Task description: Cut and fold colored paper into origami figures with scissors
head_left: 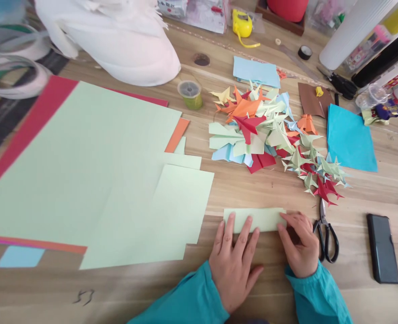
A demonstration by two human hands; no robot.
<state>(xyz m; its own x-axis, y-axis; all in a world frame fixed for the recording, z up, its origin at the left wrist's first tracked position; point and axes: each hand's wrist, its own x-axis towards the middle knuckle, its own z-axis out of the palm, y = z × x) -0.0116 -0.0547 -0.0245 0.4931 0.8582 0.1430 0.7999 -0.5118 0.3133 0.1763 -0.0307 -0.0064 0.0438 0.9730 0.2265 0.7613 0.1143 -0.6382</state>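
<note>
A narrow strip of folded pale green paper (263,219) lies on the table in front of me. Spread flat, the fingers of my left hand (234,265) rest on its left part and lower edge. At the strip's right end, my right hand (300,245) pinches the paper between thumb and fingertips. Just beyond the right hand lie black-handled scissors (326,234), their blades pointing away from me. To the left are large sheets of pale green paper (84,171) in a stack, with smaller pale green sheets (185,202) on the right side.
Folded paper planes and stars (249,121) in several colours are heaped behind the strip. A black phone (383,248) lies at the right, below blue paper (350,139). Farther back are a thread spool (190,94), a yellow tape measure (242,24) and tape rolls (15,76).
</note>
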